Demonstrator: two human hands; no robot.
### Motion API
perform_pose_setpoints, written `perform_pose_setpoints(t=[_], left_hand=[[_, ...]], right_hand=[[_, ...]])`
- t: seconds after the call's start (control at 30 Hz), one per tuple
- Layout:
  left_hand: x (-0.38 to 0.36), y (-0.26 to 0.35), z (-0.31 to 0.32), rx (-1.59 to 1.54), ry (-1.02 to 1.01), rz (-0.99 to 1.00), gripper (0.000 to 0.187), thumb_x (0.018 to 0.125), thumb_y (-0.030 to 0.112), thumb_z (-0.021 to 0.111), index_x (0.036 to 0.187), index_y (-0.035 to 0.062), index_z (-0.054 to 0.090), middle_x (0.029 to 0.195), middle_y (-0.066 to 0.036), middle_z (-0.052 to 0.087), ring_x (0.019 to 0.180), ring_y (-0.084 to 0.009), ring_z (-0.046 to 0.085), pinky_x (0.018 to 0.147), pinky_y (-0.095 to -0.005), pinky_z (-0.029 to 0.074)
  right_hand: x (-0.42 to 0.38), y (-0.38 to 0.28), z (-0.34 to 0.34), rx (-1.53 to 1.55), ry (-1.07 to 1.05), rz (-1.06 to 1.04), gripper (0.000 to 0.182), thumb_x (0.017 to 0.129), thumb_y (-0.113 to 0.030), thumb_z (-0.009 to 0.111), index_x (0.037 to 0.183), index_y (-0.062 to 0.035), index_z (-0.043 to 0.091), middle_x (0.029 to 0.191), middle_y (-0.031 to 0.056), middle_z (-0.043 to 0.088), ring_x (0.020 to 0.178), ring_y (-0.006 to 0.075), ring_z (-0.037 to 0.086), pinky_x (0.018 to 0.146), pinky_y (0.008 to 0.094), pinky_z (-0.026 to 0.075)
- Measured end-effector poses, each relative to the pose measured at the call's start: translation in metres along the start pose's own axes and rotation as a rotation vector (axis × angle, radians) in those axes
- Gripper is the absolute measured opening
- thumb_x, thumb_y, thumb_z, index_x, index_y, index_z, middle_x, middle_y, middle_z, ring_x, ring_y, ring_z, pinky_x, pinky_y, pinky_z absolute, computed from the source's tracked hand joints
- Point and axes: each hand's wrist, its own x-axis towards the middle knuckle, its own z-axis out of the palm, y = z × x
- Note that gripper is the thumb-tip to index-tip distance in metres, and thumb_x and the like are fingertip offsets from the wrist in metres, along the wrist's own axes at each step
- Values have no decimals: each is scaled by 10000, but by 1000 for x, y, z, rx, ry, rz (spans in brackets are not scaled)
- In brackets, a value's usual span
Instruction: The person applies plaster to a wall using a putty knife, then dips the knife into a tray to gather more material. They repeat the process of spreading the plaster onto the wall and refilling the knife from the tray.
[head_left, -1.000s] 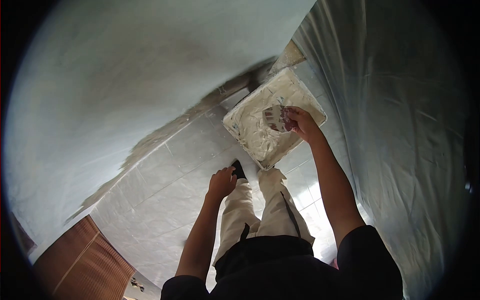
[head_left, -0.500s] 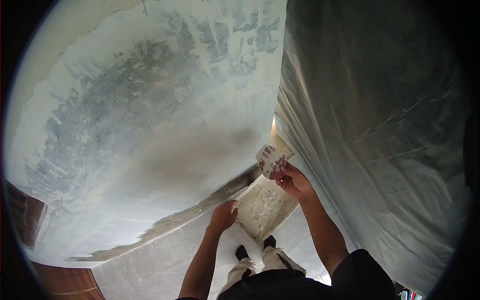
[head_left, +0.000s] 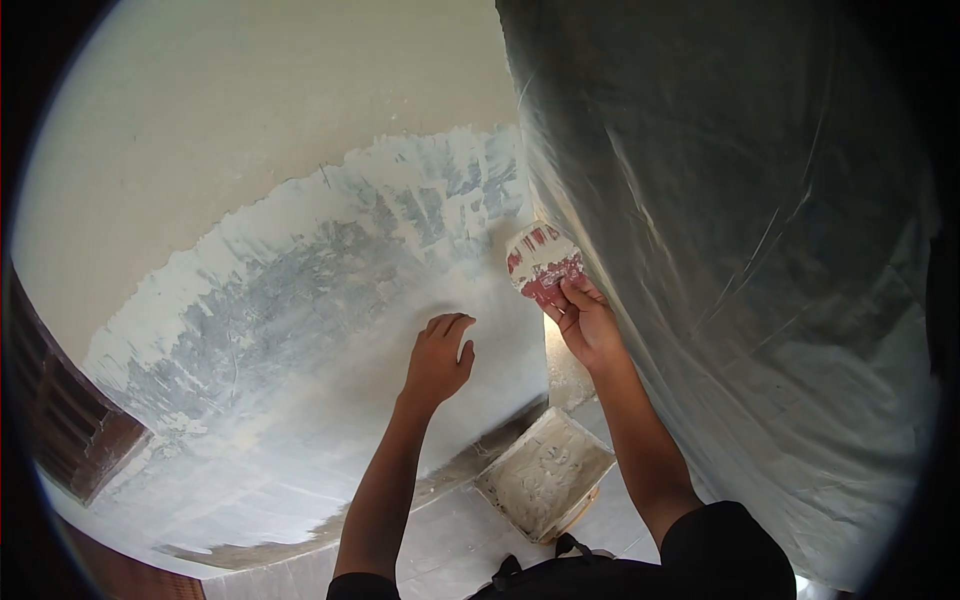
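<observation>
My right hand (head_left: 590, 318) grips a red spreading blade (head_left: 545, 266) coated with pale paste, its wide edge turned up near the wall's right-hand corner. My left hand (head_left: 440, 355) is raised in front of the wall, its fingers apart and curved, holding nothing. Wet white and grey patches cover the lower part of the wall (head_left: 330, 270). Below my hands, a rectangular tray (head_left: 497, 512) holds pale paste.
Plastic sheeting (head_left: 720, 250) hangs along the right side. Dark brown slatted wood (head_left: 75, 430) stands at the left edge. Grey floor tiles (head_left: 430, 535) lie below, beside the wall's unpainted base strip.
The view has tilted up the wall. My right hand has raised the blade. My left hand has left the tray's edge and moved up before the wall, its fingers now apart.
</observation>
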Motion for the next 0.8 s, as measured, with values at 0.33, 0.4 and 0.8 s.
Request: perform_pose_setpoints(t=[0.33, 0.4, 0.8], left_hand=[[76, -6, -56, 413, 149, 162, 497, 767, 66, 585, 1259, 90, 523, 1406, -87, 429, 1368, -305, 331, 1102, -508, 281], [85, -7, -64, 580, 185, 171, 549, 776, 83, 567, 1320, 100, 493, 1470, -87, 376, 1408, -309, 277, 1136, -531, 228], [85, -34, -60, 743, 193, 62, 694, 826, 200, 535, 1479, 105, 322, 1575, -45, 233, 1458, -298, 180, 1157, -566, 107]], right_hand=[[54, -18, 84, -18, -60, -305, 277, 984, -56, 486, 1251, -3, 537, 1190, 105, 606, 1076, 181, 615, 985, 345, 497], [61, -13, 95, -102, -13, -373, 297, 989, -74, 489, 1264, 22, 546, 1183, 102, 620, 1087, 169, 605, 989, 339, 474], [79, 31, 114, -1240, -125, -1341, 454, 813, 107, 568, 1225, -76, 631, 1287, 171, 582, 1255, 370, 504, 1071, 484, 388]])
